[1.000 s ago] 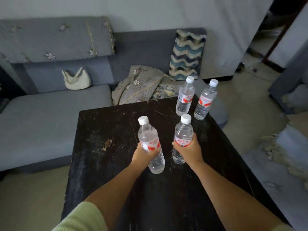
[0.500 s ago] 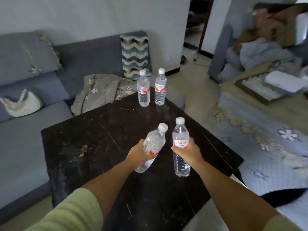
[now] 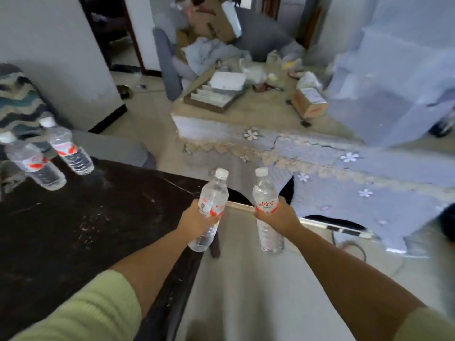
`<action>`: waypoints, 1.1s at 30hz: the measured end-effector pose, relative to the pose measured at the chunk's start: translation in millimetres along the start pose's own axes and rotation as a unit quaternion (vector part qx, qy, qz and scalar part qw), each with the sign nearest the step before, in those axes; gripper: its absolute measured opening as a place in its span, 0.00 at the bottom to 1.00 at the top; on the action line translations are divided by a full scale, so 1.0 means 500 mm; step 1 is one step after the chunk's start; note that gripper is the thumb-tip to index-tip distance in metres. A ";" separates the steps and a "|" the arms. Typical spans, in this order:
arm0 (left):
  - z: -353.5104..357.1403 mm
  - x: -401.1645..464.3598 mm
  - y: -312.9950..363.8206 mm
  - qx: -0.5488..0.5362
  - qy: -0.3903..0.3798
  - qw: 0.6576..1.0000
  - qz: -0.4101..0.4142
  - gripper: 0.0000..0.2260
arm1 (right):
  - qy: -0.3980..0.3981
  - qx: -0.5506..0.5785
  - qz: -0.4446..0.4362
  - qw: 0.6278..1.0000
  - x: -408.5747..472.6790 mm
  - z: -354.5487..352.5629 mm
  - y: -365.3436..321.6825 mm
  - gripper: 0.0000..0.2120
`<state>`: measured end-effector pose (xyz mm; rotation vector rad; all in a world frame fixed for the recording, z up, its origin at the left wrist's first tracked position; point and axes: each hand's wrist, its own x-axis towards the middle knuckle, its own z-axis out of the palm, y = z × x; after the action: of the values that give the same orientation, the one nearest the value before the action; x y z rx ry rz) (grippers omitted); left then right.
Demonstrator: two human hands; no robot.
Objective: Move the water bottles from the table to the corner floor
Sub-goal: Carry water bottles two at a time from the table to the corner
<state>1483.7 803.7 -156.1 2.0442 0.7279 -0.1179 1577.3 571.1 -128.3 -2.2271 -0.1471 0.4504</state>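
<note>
My left hand grips a clear water bottle with a red label, tilted a little to the right, past the right edge of the black table. My right hand holds a second bottle upright over the floor. Two more bottles stand on the table's far left: one at the frame edge and one just right of it.
A pale blue floral rug lies crumpled on the floor ahead. Beyond it are a cardboard box, a wooden tray, piled clothes and a doorway. A power strip and cable lie to the right.
Both bottles have been lifted off the table and carried right, past its edge. My view has swung right, so the sofa has slid out and the cluttered floor has come in.
</note>
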 end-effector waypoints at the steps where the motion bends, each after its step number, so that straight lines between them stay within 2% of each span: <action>1: 0.044 -0.004 0.028 0.009 -0.016 1.000 0.010 0.23 | 0.018 0.001 0.014 1.000 -0.011 -0.040 0.037 0.29; 4: 0.192 -0.029 0.126 0.026 -0.074 0.995 0.060 0.15 | 0.068 0.006 0.076 0.995 -0.059 -0.167 0.160 0.28; 6: 0.275 -0.051 0.178 0.031 -0.115 0.990 0.075 0.17 | 0.099 0.016 0.110 0.989 -0.097 -0.238 0.231 0.29; 9: 0.386 -0.070 0.234 0.057 -0.158 0.980 0.106 0.27 | 0.128 0.012 0.155 0.979 -0.157 -0.326 0.329 0.33; 12: 0.500 -0.083 0.280 0.111 -0.212 0.961 0.141 0.24 | 0.181 0.030 0.205 0.962 -0.236 -0.399 0.424 0.35; 16: 0.614 -0.134 0.330 0.152 -0.269 0.935 0.175 0.26 | 0.238 0.055 0.269 0.932 -0.347 -0.453 0.508 0.33; 18: 0.668 -0.173 0.362 0.174 -0.305 0.917 0.192 0.28 | 0.266 0.085 0.297 0.913 -0.412 -0.467 0.539 0.37; 20: 0.732 -0.200 0.386 0.206 -0.344 0.888 0.228 0.31 | 0.307 0.112 0.332 0.885 -0.477 -0.465 0.586 0.40; 22: 0.787 -0.243 0.407 0.226 -0.378 0.857 0.266 0.31 | 0.342 0.113 0.362 0.860 -0.545 -0.459 0.611 0.32; 23: 0.805 -0.266 0.417 0.229 -0.395 0.845 0.277 0.28 | 0.353 0.113 0.377 0.849 -0.574 -0.454 0.615 0.31; 26: 0.866 -0.351 0.448 0.251 -0.452 0.792 0.323 0.17 | 0.401 0.126 0.434 0.797 -0.676 -0.439 0.625 0.35; 30: 0.933 -0.425 0.456 0.281 -0.520 0.724 0.357 0.29 | 0.445 0.148 0.477 0.743 -0.786 -0.395 0.625 0.37; 33: 0.969 -0.489 0.453 0.306 -0.543 0.681 0.383 0.26 | 0.488 0.168 0.507 0.691 -0.861 -0.354 0.606 0.33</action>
<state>1500.3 216.3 -172.0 2.1794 -1.0518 -1.0859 1228.7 139.2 -140.7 -1.6896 1.6488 -0.2219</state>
